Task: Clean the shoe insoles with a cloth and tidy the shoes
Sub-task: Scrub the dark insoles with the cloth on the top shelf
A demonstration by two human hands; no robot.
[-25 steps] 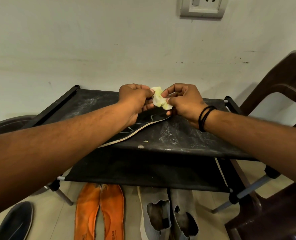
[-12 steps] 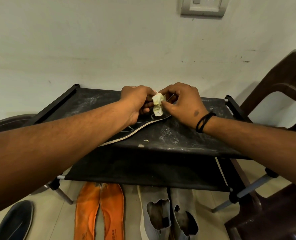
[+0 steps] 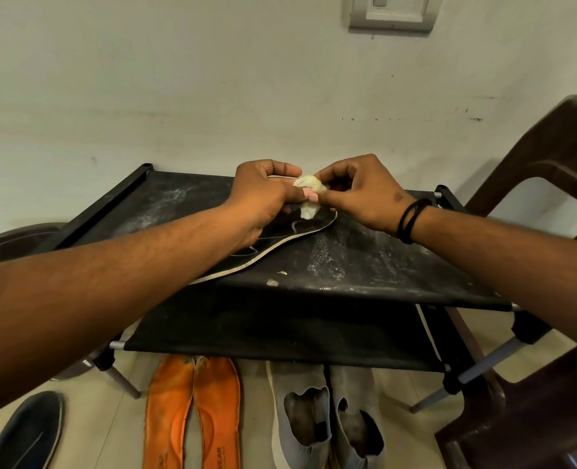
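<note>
Holding one item between them, both hands sit over the rack's (image 3: 364, 265) top shelf: left hand (image 3: 263, 194) and right hand (image 3: 358, 191) each pinch the cloth (image 3: 309, 194), a small pale wad, crumpled, hanging just above the rack's far middle. Cloth: judged light, soft, shapeless; best bunched into a firm pad in the fingertips so a flat face meets the work. Insole (image 3: 280, 240): dark, pale-edged, lying flat on the rack's top shelf, directly under the hands, its near end hidden by the left forearm. Judged thin, flexible, light, likely to slide on the dusty fabric; take hold at one end or press it down with one hand while the other wipes. Orange insoles (image 3: 192, 411): a pair, side by side on the floor in front of the rack, left of centre. Grey shoes (image 3: 324, 414): a pair, on the floor in front of the rack, just right of the orange insoles. Dark shoe (image 3: 26, 431): single, on the floor well left of the rack's front. Chair (image 3: 533, 333): brown, beside the rack's right end.
</note>
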